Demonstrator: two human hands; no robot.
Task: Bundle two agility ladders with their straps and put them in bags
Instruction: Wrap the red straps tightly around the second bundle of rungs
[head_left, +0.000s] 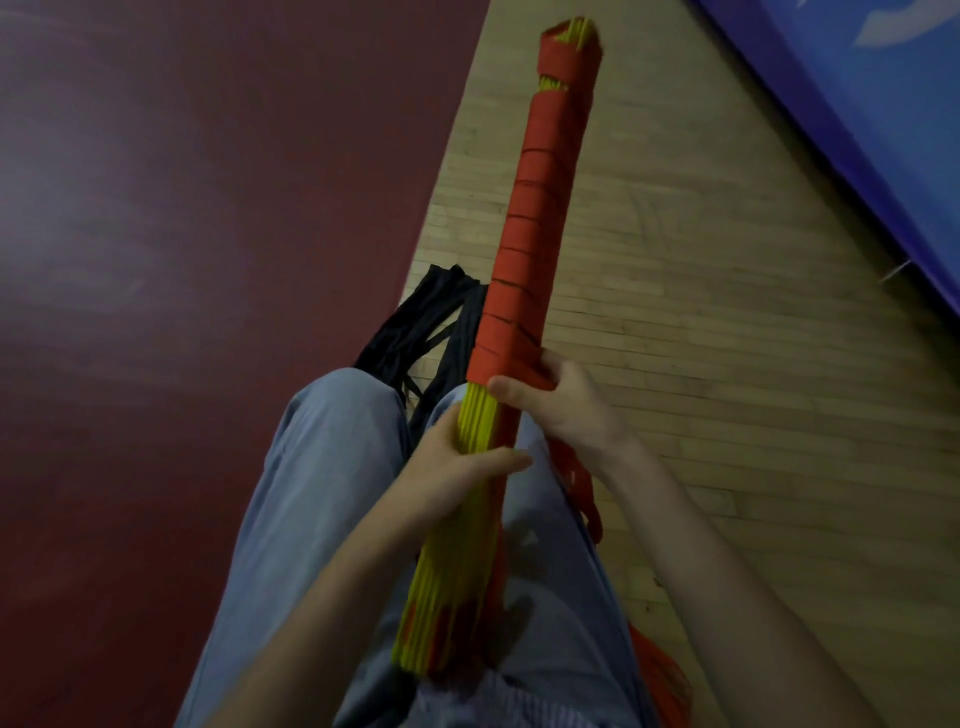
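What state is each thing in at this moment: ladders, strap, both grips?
Yellow rung bundle: stacked, lying along the lap, far half wrapped.
Orange strap: spiralled round the far half, remainder loose by the right thigh.
Black straps: unbundled heap on the floor.
Left grip: holds the bare rungs.
Right grip: holds the wrap's near edge.

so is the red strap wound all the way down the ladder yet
No, the strap covers the ladder only from its far end to the right hand; the near part is bare yellow.
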